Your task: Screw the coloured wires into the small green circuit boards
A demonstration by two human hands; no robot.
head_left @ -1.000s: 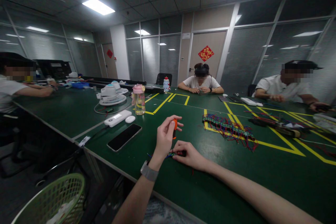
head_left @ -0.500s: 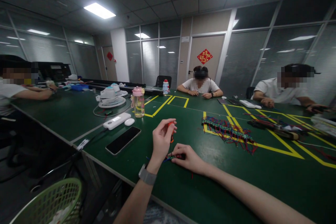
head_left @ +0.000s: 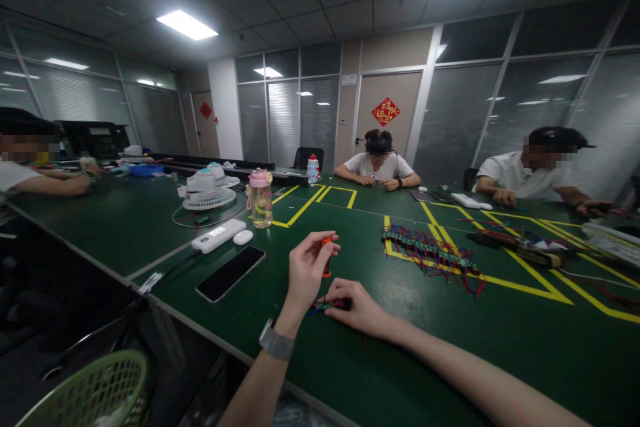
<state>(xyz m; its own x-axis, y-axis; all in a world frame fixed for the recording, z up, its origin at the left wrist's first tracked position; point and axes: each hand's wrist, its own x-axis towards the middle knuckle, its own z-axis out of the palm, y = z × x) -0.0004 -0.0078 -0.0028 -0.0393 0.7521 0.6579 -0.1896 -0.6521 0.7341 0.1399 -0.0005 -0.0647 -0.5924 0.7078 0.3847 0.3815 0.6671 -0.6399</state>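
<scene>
My left hand, with a watch on its wrist, is pinched round an orange-and-black screwdriver held upright. The thin shaft points down at a small green circuit board with blue and red wires. My right hand lies low on the green table, its fingers closed on the right side of that board. To the right lies a row of similar boards with red and blue wires.
A phone, white power strip, white case, pink-lidded bottle and small fans stand left. Tools lie right. A green basket is below the edge. Three people sit round the table.
The view has shifted slightly. Both hands keep nearly the same pose at the board, with the screwdriver still upright.
</scene>
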